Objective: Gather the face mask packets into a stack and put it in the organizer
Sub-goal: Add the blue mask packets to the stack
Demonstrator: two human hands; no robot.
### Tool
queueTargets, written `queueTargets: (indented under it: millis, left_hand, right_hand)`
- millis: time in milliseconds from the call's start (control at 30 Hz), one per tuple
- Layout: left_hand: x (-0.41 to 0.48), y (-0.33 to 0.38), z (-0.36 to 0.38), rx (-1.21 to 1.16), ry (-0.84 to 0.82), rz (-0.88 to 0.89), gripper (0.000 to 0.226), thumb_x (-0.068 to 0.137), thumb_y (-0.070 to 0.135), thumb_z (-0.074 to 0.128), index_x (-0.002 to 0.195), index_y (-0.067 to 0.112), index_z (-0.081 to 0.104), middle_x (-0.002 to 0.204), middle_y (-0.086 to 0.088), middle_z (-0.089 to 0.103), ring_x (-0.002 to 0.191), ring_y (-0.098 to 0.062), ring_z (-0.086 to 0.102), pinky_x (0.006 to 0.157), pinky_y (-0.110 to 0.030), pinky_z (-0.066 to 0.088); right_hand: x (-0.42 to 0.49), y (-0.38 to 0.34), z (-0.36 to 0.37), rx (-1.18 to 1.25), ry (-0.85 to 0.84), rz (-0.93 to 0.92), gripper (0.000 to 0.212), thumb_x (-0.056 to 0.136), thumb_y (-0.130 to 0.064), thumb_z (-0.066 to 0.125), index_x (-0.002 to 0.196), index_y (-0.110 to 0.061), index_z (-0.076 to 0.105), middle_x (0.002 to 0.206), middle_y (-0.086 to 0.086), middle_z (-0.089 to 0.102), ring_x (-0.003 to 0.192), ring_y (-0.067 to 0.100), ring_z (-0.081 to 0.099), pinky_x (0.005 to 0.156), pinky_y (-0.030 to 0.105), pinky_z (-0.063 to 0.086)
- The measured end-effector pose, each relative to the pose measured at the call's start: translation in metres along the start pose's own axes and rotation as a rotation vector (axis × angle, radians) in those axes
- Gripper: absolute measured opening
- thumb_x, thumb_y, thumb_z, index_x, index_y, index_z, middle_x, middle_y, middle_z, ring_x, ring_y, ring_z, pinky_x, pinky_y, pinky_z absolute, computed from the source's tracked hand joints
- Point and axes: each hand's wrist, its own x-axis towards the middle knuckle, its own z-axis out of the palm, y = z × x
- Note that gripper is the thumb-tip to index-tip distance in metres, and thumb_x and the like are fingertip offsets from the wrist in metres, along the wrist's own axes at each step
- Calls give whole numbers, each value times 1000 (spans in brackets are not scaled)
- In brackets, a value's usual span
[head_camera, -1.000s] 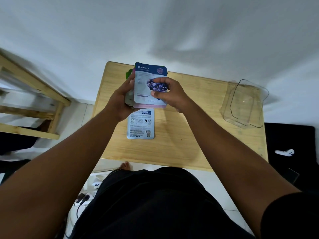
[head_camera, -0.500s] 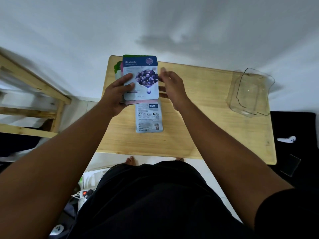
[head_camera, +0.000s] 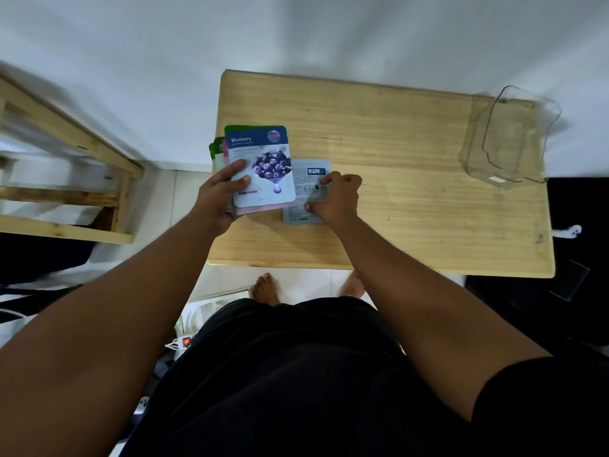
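The last loose face mask packet (head_camera: 304,192) is lying flat on the wooden table (head_camera: 395,166), back side up, its long axis running away from the person — and it is sitting directly under the right hand (head_camera: 334,199), just to the right of the fanned stack (head_camera: 260,168) that the left hand (head_camera: 219,196) is holding. The right hand is the nearer one by far: its fingertips are curling down onto the packet's right edge, thumb at the near edge, pinching at it, though whether it is lifting clear I cannot tell. The left hand is clamping the stack, thumb pressing across the Blueberry packet on top; green and pink edges are peeking out behind and beneath it. The loose packet is pale blue-grey with small printed text and icons, thin and flexible-looking. The clear plastic organizer (head_camera: 507,140) is standing empty at the table's far right corner, well apart from both hands.
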Motion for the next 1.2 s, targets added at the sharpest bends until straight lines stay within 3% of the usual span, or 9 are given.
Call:
queueTargets:
  millis: [67,167,267,367,600,800,1000,1133,1200]
  left_hand:
    - [0,2,-2,2,-6,-2,40,87,-2,69,119,22,71,125,-2,70,109,-29,69,67,-38,62]
    - [1,5,0,16,-15,1,44,87,-2,69,126,20,69,128,-2,68,109,-28,68,66,-36,62]
    - [0,5,3,23,-23,4,46,87,-2,69,127,20,68,125,0,68,108,-27,68,65,-35,61]
    - [0,4,5,16,-35,6,42,87,-2,69,123,21,70,125,-1,69,107,-28,69,66,-36,62]
    - [-4,8,29,66,-39,52,46,83,1,74,125,21,70,124,1,69,106,-25,68,64,-32,60]
    - [-8,8,75,28,-98,99,47,83,-2,73,126,19,70,115,2,71,96,-21,71,63,-31,60]
    - [-12,0,116,-19,-160,127,44,84,-3,71,123,18,71,128,-8,69,111,-32,68,80,-45,61]
    - [-13,-5,131,11,-278,169,49,88,-2,66,132,18,64,134,-17,64,117,-38,65,88,-48,58]
    - [-14,-7,132,14,-302,189,49,89,0,64,135,17,62,136,-19,62,120,-40,62,92,-51,55]
  right_hand:
    - [3,-3,0,52,-27,-4,63,60,-14,91,115,-18,60,133,11,43,106,21,54,78,8,44]
    - [4,-6,0,99,-25,-16,56,59,-11,90,109,-18,65,115,6,67,102,22,66,84,27,54]
    - [1,-4,-2,73,-10,10,43,70,-12,82,107,-24,64,105,-3,68,95,18,65,82,31,54]
    - [-2,2,-5,143,62,-16,29,80,-1,63,103,-18,67,89,-7,63,85,17,62,74,30,52]
    - [-2,-15,-62,331,144,-130,24,86,0,59,93,-23,62,87,-4,65,67,7,59,42,5,37]
    - [-9,-44,-123,403,227,-319,27,84,-6,64,107,-22,62,79,-14,62,66,-6,60,53,7,46]
    - [-21,-66,-133,257,123,-518,32,80,-4,68,108,-20,66,90,-6,68,74,7,63,63,9,48]
    - [-20,-71,-133,100,43,-602,33,86,-23,72,118,-15,66,107,-1,72,94,10,66,85,23,57]
    - [-19,-72,-138,122,17,-590,37,88,-33,71,120,-15,67,111,0,73,97,10,67,87,23,57]
